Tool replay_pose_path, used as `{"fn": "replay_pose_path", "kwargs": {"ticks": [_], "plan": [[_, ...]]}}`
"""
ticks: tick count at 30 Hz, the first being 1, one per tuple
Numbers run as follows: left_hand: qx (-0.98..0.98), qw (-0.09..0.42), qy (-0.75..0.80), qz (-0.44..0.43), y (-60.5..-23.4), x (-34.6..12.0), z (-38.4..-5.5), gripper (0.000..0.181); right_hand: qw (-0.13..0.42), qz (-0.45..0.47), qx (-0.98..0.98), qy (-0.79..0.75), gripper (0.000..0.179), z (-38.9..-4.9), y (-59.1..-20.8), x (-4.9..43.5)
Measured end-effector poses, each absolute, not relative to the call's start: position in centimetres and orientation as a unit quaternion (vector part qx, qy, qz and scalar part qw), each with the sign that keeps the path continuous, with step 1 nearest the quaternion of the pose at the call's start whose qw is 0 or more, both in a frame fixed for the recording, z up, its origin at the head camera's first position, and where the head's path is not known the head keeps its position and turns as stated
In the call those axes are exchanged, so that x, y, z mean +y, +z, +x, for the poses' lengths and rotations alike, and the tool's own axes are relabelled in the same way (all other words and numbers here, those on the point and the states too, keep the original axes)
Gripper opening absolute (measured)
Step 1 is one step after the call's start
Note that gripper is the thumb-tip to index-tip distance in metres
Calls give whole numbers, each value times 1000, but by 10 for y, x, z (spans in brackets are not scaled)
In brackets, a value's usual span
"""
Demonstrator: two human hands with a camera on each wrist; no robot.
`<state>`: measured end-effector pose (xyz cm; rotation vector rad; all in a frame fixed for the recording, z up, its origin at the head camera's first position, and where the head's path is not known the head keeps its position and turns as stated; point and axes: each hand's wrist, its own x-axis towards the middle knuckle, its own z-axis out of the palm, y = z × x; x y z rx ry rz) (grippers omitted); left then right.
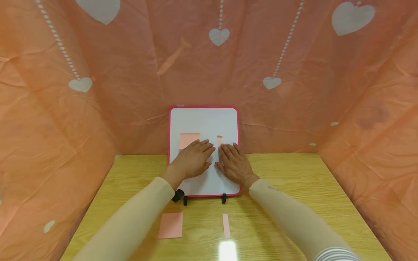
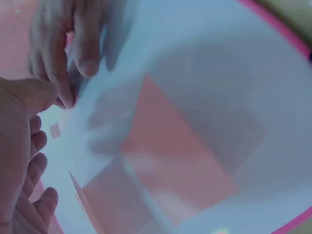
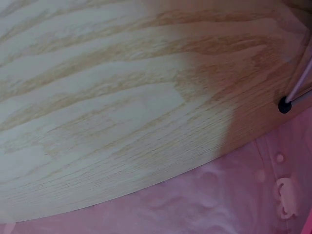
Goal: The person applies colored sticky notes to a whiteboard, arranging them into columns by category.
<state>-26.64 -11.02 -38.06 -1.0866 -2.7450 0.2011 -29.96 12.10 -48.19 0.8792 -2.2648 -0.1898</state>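
Note:
A white board [image 1: 204, 121] with a pink rim leans upright on the table. My left hand [image 1: 193, 159], fingers extended, lies over the lower part of a pink square paper [image 1: 188, 138] on the board. In the left wrist view, the left hand [image 2: 22, 161] is at the left edge, beside two pink papers; the larger-looking one [image 2: 180, 151] has a shadow around it on the board. My right hand [image 1: 236, 163] has straight fingers, their tips at the lower end of a narrow pink strip [image 1: 220, 140]. The strip's lower part is hidden.
On the wooden table [image 1: 277, 217], in front of the board, lie another pink square [image 1: 171, 225] and a pink strip [image 1: 226, 226]. Black feet [image 1: 224, 198] show at the board's lower edge. Orange cloth with hearts [image 1: 137, 90] hangs behind and at both sides.

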Motion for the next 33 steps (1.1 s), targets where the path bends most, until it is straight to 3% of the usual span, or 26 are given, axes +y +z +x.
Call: {"fn": "replay_pose_path", "kwargs": {"ticks": [7,13,29,33], "plan": [[-922,12,132,-363,-376,-106,-291,89,318,332,-882,-97,65,-297,-481,115],[-911,3,166,-378,-375,-104,-302,111,297,332,-890,-97,68,-295,-480,112],[-895,15,202,-398,-377,-92,-317,115,302,327,-887,-121,68,-295,-482,118],[-895,18,199,-399,-377,-88,-321,116,301,324,-889,-117,79,-296,-483,122]]}}
